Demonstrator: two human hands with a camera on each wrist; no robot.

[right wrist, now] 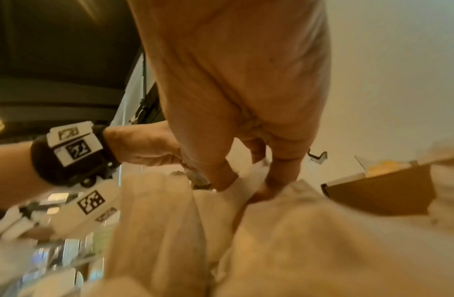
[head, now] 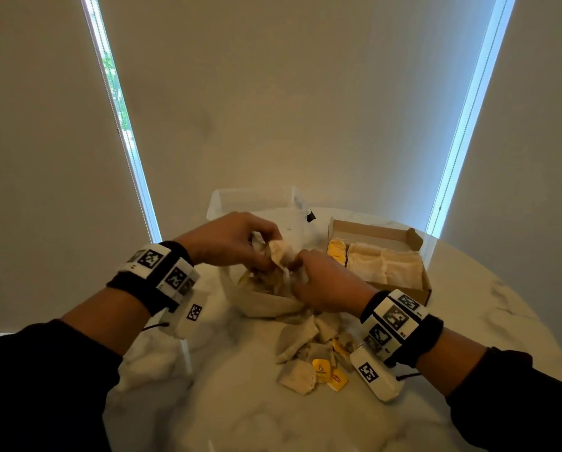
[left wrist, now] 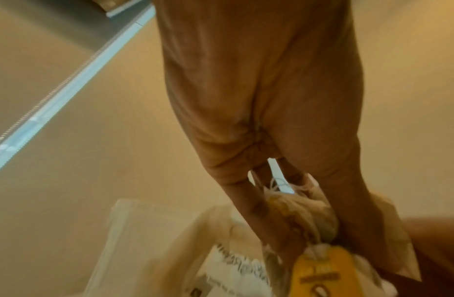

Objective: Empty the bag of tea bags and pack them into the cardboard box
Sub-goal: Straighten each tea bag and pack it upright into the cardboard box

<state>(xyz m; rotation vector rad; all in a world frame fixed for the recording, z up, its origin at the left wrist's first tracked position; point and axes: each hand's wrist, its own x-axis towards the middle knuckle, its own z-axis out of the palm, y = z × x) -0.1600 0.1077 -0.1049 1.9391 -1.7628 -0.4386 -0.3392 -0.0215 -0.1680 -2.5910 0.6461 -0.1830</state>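
My left hand (head: pixel 268 251) and right hand (head: pixel 297 267) meet over the open plastic bag (head: pixel 266 305) in the middle of the table. Between them they grip a clump of pale tea bags (head: pixel 281 252). In the left wrist view my left hand (left wrist: pixel 317 227) curls round the tea bags (left wrist: pixel 304 209), with a yellow tag (left wrist: pixel 317 269) hanging below. In the right wrist view my right hand (right wrist: pixel 248 182) pinches a pale tea bag (right wrist: pixel 246 193). The cardboard box (head: pixel 400 236) stands open to the right with a row of tea bags (head: pixel 384 265) inside.
Loose tea bags and yellow tags (head: pixel 312 357) lie on the marble table (head: pixel 240 402) in front of the plastic bag, near my right wrist. A clear plastic container (head: pixel 240 200) stands at the table's far edge. Blinds hang behind.
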